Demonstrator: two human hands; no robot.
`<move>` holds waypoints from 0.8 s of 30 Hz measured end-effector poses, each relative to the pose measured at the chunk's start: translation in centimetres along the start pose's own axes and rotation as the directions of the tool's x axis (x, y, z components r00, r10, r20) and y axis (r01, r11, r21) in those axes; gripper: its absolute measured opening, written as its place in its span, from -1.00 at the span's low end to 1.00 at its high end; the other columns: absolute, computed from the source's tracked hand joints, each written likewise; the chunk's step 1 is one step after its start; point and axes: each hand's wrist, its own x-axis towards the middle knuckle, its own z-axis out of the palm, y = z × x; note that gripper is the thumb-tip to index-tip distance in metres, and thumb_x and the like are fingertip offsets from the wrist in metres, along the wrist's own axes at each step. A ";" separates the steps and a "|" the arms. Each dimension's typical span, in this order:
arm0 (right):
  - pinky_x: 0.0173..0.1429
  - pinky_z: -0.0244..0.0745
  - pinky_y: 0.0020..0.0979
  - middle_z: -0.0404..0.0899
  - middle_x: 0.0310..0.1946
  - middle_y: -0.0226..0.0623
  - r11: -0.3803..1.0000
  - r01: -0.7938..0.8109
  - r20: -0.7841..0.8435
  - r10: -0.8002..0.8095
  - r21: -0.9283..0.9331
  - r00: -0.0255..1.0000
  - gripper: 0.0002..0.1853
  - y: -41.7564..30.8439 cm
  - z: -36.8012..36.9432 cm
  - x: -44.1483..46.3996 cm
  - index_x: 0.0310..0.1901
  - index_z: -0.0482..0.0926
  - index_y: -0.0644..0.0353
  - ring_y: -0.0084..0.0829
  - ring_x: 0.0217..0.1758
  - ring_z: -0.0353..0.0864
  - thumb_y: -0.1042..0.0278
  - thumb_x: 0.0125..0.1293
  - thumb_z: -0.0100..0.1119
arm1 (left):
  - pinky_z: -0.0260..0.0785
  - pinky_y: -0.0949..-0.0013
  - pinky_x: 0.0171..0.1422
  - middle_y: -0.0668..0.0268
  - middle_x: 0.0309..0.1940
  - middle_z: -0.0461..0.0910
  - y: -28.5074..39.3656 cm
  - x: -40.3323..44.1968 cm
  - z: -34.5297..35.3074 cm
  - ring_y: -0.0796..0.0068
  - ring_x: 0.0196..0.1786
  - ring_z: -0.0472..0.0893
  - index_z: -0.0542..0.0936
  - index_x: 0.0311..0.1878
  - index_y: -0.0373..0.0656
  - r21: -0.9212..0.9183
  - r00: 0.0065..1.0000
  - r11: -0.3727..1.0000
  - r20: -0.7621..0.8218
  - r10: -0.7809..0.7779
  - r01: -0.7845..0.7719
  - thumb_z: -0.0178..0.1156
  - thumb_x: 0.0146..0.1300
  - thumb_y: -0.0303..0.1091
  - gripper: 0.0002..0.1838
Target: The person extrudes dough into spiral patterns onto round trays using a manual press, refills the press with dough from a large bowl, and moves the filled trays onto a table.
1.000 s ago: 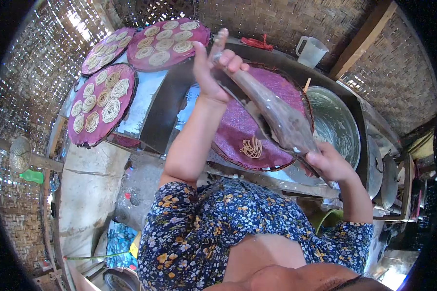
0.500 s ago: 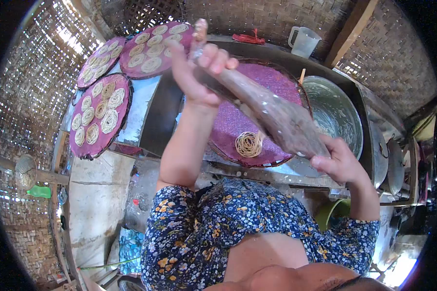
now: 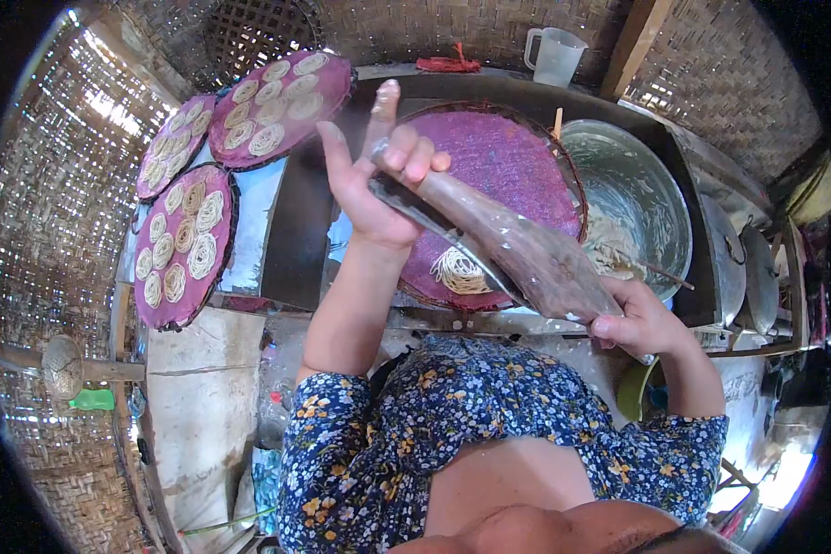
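A long, dough-smeared wooden tool (image 3: pixel 517 240), wider at its right end, slants across the middle, held between both my hands. My left hand (image 3: pixel 383 198) has its curled fingers over the narrow upper end, while thumb and index finger stick out. At the broad lower end, my right hand (image 3: pixel 644 319) grips the wood with the thumb on top. Behind the tool is a round tray lined with purple cloth (image 3: pixel 489 148). A nest of pale, noodle-like strands (image 3: pixel 457 270) lies near its front edge, partly hidden by the tool.
Several noodle nests lie on purple trays (image 3: pixel 220 242) at the left. A large metal basin (image 3: pixel 656 175) at the right holds pale dough (image 3: pixel 609 245) and a thin stick. A clear plastic jug (image 3: pixel 556 57) and a red cloth or bag (image 3: pixel 449 63) stand along the back ledge.
The tool has tilted and come slightly lower, and now covers part of the noodle nest. The view has shifted, showing more of the basin's dough. Both hands keep their hold.
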 end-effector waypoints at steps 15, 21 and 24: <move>-0.10 0.37 -0.39 0.53 -0.25 -0.18 0.998 0.048 -0.061 -0.046 0.042 0.997 -0.30 1.6 -0.4 0.4 0.04 0.40 0.32 -0.44 -0.19 0.47 -0.10 0.00 0.23 | 0.13 0.31 0.28 0.16 0.11 0.37 -6.3 -6.0 -8.4 0.42 0.15 0.34 0.36 0.13 -0.24 0.640 0.682 0.270 -0.579 -0.446 0.719 -0.20 0.37 -0.08 -0.54; -0.41 0.37 -0.54 0.46 -0.42 -0.39 0.986 0.058 -0.169 -0.031 0.159 0.985 -0.30 3.3 -1.1 1.2 0.04 0.39 0.32 -0.62 -0.48 0.42 -0.10 0.00 0.24 | 0.09 0.36 0.26 0.11 0.08 0.38 -5.2 -5.0 -9.6 0.31 0.15 0.33 0.39 0.12 -0.21 0.678 0.565 0.040 -0.577 -0.589 0.734 -0.22 0.33 -0.13 -0.56; -0.51 0.34 -0.57 0.42 -0.51 -0.43 0.956 0.165 -0.252 -0.102 0.244 0.962 -0.34 4.0 -1.2 1.8 0.00 0.39 0.33 -0.64 -0.56 0.39 -0.10 0.03 0.20 | -0.01 0.18 0.25 0.16 0.11 0.34 -4.9 -6.1 -10.7 0.13 0.12 0.27 0.53 -0.01 -0.07 0.908 0.800 -0.237 -0.418 -0.430 0.347 -0.21 0.27 0.00 -0.54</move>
